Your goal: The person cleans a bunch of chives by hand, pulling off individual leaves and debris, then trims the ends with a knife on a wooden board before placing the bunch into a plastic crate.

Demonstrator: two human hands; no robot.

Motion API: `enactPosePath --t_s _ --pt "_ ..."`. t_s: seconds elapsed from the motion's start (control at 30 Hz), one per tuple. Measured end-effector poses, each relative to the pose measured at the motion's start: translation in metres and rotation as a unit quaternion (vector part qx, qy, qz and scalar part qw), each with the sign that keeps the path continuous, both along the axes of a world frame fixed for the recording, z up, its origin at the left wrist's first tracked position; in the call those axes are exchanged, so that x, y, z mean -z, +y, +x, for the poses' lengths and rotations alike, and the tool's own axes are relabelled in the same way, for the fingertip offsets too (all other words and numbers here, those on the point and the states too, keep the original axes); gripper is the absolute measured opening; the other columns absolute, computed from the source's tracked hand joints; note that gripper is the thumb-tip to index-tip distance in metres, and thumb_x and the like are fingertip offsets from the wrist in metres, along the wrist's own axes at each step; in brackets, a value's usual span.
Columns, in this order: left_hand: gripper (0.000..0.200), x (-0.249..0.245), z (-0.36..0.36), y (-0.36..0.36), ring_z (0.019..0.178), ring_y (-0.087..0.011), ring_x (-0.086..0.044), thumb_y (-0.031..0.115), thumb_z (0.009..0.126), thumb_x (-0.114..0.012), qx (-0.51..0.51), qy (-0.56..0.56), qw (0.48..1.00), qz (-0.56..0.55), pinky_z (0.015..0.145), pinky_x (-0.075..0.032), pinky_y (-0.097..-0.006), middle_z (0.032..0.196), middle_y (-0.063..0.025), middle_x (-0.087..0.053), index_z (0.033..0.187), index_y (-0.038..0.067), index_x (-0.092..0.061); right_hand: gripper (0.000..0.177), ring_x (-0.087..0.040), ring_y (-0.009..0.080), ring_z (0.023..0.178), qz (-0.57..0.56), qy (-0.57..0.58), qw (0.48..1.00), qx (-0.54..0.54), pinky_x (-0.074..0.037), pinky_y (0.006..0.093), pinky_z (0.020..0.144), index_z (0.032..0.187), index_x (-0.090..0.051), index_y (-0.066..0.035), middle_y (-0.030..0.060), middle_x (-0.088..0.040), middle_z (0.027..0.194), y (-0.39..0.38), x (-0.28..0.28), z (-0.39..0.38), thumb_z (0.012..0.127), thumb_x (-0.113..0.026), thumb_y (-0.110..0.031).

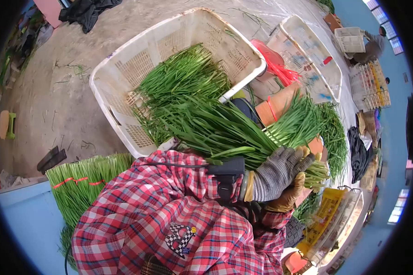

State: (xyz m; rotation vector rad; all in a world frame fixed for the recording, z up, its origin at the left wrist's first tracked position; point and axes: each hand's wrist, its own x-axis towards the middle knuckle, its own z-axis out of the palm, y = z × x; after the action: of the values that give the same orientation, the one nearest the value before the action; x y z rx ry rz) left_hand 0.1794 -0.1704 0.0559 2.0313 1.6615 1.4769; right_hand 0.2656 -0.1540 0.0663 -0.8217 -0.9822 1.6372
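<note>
My left hand (279, 173), in a grey striped glove, is wrapped round a bunch of long green leafy stalks (215, 128). Below it my right hand (288, 195), in a brownish glove, has its fingers curled against the stem ends; part of it is hidden. The leaves stretch left over a white plastic crate (110, 112), which holds a pile of green stalks (183, 75). Beyond my hands lie loose green stalks (296, 121), beside a brown block (282, 103) with a red band on it.
Red strips (280, 64) lie near a second white crate (332, 68). Bundles with red ties (92, 178) stand at the lower left, by a blue surface (27, 206). A yellow crate (323, 215) is at the lower right. Another person (374, 48) is at the far right.
</note>
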Motion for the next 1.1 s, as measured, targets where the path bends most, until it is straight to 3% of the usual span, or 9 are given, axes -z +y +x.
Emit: enactPosePath --t_s 0.17,0.27,0.33,0.4,0.43,0.57,0.83,1.0,1.1 --pt "0.071 0.005 0.034 -0.023 0.124 -0.0384 -0.040 0.010 0.071 -0.058 0.163 -0.216 0.956 0.116 0.105 -0.030 -0.0498 0.131 -0.0212 -0.044 0.139 0.004 -0.036 0.080 -0.055 0.0257 0.104 0.009 0.047 0.998 0.046 -0.045 0.0383 0.093 0.140 -0.029 -0.004 0.0097 -0.058 0.110 -0.007 -0.011 0.045 0.076 -0.071 -0.029" --pt "0.065 -0.024 0.022 -0.011 0.119 -0.0357 -0.047 0.009 0.069 -0.062 0.283 -0.196 0.936 0.072 0.102 -0.038 -0.0436 0.128 -0.0191 -0.048 0.131 0.004 -0.045 0.070 -0.059 0.0247 0.091 0.038 0.117 0.985 0.122 -0.050 0.0400 0.087 0.140 -0.028 -0.005 0.0080 -0.061 0.095 0.001 -0.007 0.097 0.081 -0.063 -0.020" --pt "0.057 -0.032 0.002 -0.005 0.107 -0.0342 -0.057 0.016 0.072 -0.067 0.267 -0.169 0.949 0.007 0.092 -0.046 -0.0392 0.117 -0.0191 -0.056 0.125 0.004 -0.051 0.068 -0.059 0.0219 0.090 0.073 0.158 0.977 0.119 -0.050 0.0406 0.085 0.140 -0.029 -0.006 0.0066 -0.060 0.095 0.006 -0.012 0.125 0.082 -0.063 -0.020" --pt "0.053 -0.031 -0.027 0.014 0.103 -0.0212 -0.059 0.015 0.077 -0.066 0.305 -0.126 0.942 -0.065 0.087 -0.048 -0.0321 0.112 -0.0117 -0.061 0.126 0.002 -0.051 0.065 -0.059 0.0215 0.092 0.150 0.177 0.967 0.106 -0.050 0.0408 0.086 0.140 -0.029 -0.004 0.0072 -0.061 0.098 0.004 -0.025 0.149 0.085 -0.059 -0.021" --pt "0.046 -0.033 -0.038 0.024 0.101 -0.0157 -0.058 0.010 0.081 -0.062 0.324 -0.130 0.914 -0.206 0.086 -0.048 -0.0297 0.110 -0.0082 -0.062 0.125 0.001 -0.052 0.062 -0.060 0.0212 0.094 0.173 0.187 0.962 0.100 -0.050 0.0405 0.087 0.140 -0.028 -0.003 0.0082 -0.063 0.100 0.005 -0.018 0.166 0.088 -0.055 -0.022" --pt "0.028 -0.023 -0.074 0.042 0.092 -0.0143 -0.058 0.002 0.086 -0.050 0.404 -0.233 0.830 -0.306 0.086 -0.046 -0.0271 0.102 -0.0072 -0.062 0.113 -0.001 -0.059 0.053 -0.060 0.0222 0.097 0.155 0.247 0.944 0.153 -0.051 0.0406 0.086 0.135 -0.038 -0.004 0.0071 -0.063 0.101 -0.006 -0.002 0.209 0.087 -0.057 -0.018" --pt "0.020 -0.032 -0.030 0.017 0.087 -0.0142 -0.059 0.003 0.079 -0.058 0.438 -0.113 0.854 -0.257 0.080 -0.046 -0.0279 0.087 -0.0059 -0.062 0.099 -0.001 -0.060 0.050 -0.058 0.0232 0.098 0.138 0.233 0.942 0.198 -0.050 0.0409 0.090 0.132 -0.040 0.001 0.0109 -0.062 0.105 -0.002 0.031 0.221 0.088 -0.054 -0.016" --pt "0.040 -0.025 0.021 0.018 0.067 -0.0257 -0.062 0.033 0.081 -0.065 0.345 0.171 0.889 -0.247 0.062 -0.049 -0.0349 0.075 -0.0139 -0.063 0.105 0.002 -0.058 0.050 -0.058 0.0241 0.100 0.146 0.246 0.939 0.189 -0.050 0.0409 0.091 0.132 -0.040 0.001 0.0113 -0.062 0.105 -0.005 0.025 0.210 0.087 -0.056 -0.014" --pt "0.032 0.004 0.031 0.022 0.066 -0.0287 -0.061 0.025 0.085 -0.058 0.384 0.185 0.874 -0.231 0.063 -0.049 -0.0362 0.076 -0.0159 -0.063 0.107 0.001 -0.058 0.051 -0.058 0.0232 0.101 0.150 0.245 0.936 0.202 -0.050 0.0412 0.091 0.132 -0.041 0.000 0.0111 -0.062 0.106 -0.011 0.017 0.206 0.086 -0.058 -0.013"
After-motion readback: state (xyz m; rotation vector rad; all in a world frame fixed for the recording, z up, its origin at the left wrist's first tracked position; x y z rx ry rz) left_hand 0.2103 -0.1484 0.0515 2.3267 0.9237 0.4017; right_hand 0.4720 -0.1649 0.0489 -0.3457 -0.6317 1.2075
